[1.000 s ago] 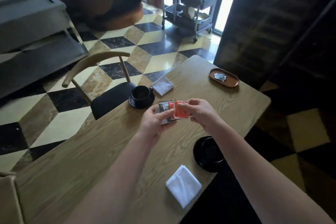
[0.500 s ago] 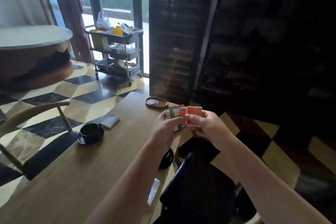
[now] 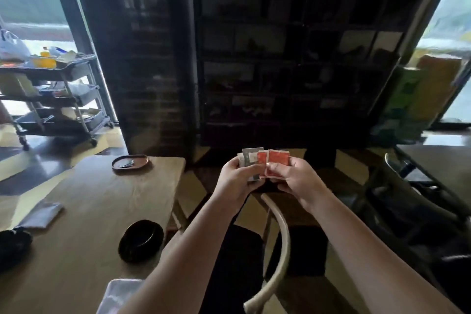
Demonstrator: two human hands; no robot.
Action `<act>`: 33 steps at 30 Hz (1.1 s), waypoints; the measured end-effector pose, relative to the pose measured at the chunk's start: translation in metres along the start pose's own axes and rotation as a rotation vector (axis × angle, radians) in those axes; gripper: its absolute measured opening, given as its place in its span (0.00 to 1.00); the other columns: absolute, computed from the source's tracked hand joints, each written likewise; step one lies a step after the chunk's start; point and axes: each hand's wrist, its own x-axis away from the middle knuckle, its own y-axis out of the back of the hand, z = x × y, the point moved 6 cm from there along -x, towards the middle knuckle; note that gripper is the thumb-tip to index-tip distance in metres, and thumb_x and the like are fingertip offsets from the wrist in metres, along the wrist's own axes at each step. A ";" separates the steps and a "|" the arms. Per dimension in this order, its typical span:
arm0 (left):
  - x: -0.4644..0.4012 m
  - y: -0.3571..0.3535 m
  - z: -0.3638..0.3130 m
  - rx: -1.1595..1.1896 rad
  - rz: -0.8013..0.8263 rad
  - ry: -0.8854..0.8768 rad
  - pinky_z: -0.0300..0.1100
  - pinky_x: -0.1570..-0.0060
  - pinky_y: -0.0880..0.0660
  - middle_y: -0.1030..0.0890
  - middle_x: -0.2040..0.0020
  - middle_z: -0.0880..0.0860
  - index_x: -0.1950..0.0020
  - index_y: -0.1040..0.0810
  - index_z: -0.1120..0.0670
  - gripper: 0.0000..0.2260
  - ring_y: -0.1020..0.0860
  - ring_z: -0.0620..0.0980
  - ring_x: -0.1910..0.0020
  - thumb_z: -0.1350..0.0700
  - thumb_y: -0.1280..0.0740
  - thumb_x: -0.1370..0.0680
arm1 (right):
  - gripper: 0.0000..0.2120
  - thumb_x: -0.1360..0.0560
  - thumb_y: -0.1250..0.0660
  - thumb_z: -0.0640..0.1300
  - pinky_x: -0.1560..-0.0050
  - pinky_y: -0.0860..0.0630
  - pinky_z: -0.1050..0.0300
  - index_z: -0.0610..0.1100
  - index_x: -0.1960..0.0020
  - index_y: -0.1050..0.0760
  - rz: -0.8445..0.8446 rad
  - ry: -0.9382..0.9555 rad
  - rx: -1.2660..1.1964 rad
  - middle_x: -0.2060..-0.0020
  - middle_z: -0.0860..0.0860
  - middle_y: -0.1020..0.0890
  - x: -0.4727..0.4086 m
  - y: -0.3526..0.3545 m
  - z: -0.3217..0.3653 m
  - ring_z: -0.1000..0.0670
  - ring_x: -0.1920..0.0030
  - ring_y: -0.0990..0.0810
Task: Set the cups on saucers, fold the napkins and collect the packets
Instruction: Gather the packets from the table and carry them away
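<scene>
Both hands hold a fan of packets in the air, past the right edge of the wooden table. My left hand pinches the grey and white packets. My right hand pinches the red packets. On the table a black cup on a saucer stands near the right edge. Another black cup sits at the left edge of view beside a folded grey napkin. A white napkin lies at the near edge. A small brown tray with packets sits at the far end.
A wooden chair with a curved back stands directly below my arms. A metal trolley loaded with supplies is at the far left by the window. A dark shelf wall fills the back. A dark chair is on the right.
The view has swung right and up, so the table has slid to the left of the frame. Both hands have kept hold of the packets and stayed together.
</scene>
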 end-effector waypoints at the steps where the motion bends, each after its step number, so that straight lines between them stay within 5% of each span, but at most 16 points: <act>1: -0.008 -0.020 0.008 -0.007 0.021 0.016 0.49 0.47 0.19 0.15 0.46 0.62 0.42 0.17 0.60 0.17 0.16 0.59 0.48 0.60 0.24 0.30 | 0.07 0.21 0.33 0.48 0.58 0.20 0.61 0.50 0.49 0.16 -0.030 -0.010 0.002 0.56 0.53 0.12 -0.001 0.021 -0.006 0.55 0.55 0.13; 4: -0.031 -0.080 0.035 0.027 0.098 0.088 0.46 0.51 0.20 0.16 0.45 0.61 0.39 0.19 0.62 0.17 0.17 0.55 0.49 0.58 0.27 0.26 | 0.10 0.23 0.32 0.50 0.43 0.20 0.47 0.49 0.46 0.16 -0.098 -0.039 -0.020 0.53 0.51 0.12 -0.006 0.090 -0.025 0.48 0.47 0.15; 9: -0.072 -0.173 0.084 0.043 0.185 0.159 0.45 0.50 0.19 0.16 0.44 0.60 0.38 0.19 0.62 0.12 0.17 0.54 0.46 0.62 0.32 0.21 | 0.10 0.22 0.32 0.48 0.40 0.20 0.45 0.46 0.45 0.17 -0.145 -0.032 0.004 0.52 0.49 0.12 -0.018 0.203 -0.048 0.48 0.48 0.14; 14: -0.121 -0.256 0.127 0.028 0.192 0.187 0.44 0.51 0.19 0.15 0.44 0.61 0.40 0.18 0.61 0.11 0.15 0.55 0.46 0.61 0.31 0.21 | 0.09 0.20 0.33 0.48 0.49 0.20 0.53 0.47 0.45 0.17 -0.176 -0.037 0.006 0.52 0.48 0.13 -0.033 0.300 -0.064 0.48 0.49 0.15; 21: -0.175 -0.335 0.161 0.040 0.195 0.214 0.44 0.50 0.19 0.15 0.43 0.60 0.46 0.14 0.56 0.07 0.16 0.55 0.44 0.59 0.29 0.23 | 0.08 0.20 0.33 0.50 0.47 0.19 0.50 0.49 0.47 0.16 -0.204 -0.046 -0.007 0.54 0.50 0.13 -0.068 0.394 -0.076 0.48 0.50 0.15; 28: -0.238 -0.340 0.181 0.012 0.128 0.250 0.44 0.53 0.18 0.15 0.43 0.61 0.42 0.17 0.60 0.12 0.16 0.56 0.44 0.60 0.27 0.24 | 0.07 0.21 0.32 0.51 0.61 0.25 0.63 0.51 0.49 0.17 -0.226 -0.078 -0.015 0.61 0.57 0.13 -0.124 0.421 -0.099 0.56 0.58 0.16; 33: -0.311 -0.321 0.187 0.007 0.108 0.258 0.45 0.51 0.19 0.15 0.43 0.60 0.45 0.14 0.57 0.10 0.16 0.56 0.44 0.59 0.26 0.25 | 0.07 0.22 0.32 0.51 0.64 0.24 0.64 0.51 0.50 0.16 -0.210 -0.098 0.016 0.60 0.52 0.13 -0.196 0.422 -0.105 0.60 0.65 0.18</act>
